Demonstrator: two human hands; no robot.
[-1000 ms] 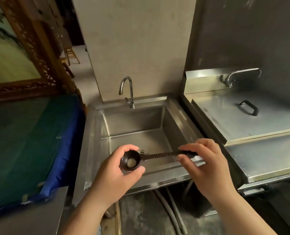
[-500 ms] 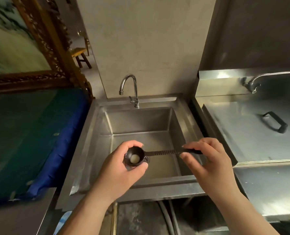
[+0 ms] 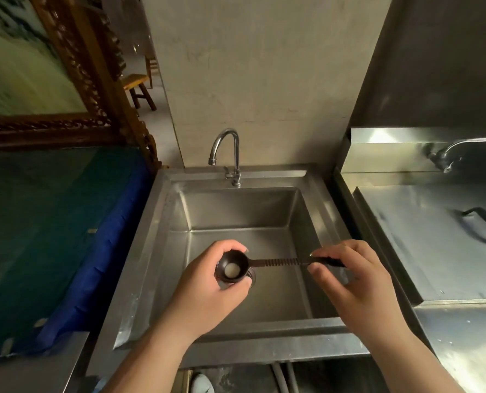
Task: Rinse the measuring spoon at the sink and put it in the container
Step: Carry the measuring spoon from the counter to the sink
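The dark measuring spoon [image 3: 275, 262] is held level over the steel sink [image 3: 162, 222], bowl to the left, ribbed handle to the right. A pale residue lies in the bowl. My left hand [image 3: 207, 287] cups the bowl between thumb and fingers. My right hand [image 3: 352, 282] pinches the far end of the handle. The curved faucet [image 3: 230, 154] stands at the sink's back rim with no water running. No container shows in this view.
A steel unit with a flat lid and black handle [image 3: 483, 228] adjoins the sink on the right, with a second tap [image 3: 449, 157] behind it. A green and blue covered surface [image 3: 51, 236] lies on the left, under a carved wooden frame [image 3: 94, 80].
The view has closed in on the sink and turned left. Both hands with the spoon now hang over the middle of the basin rather than its front edge. The grip is unchanged.
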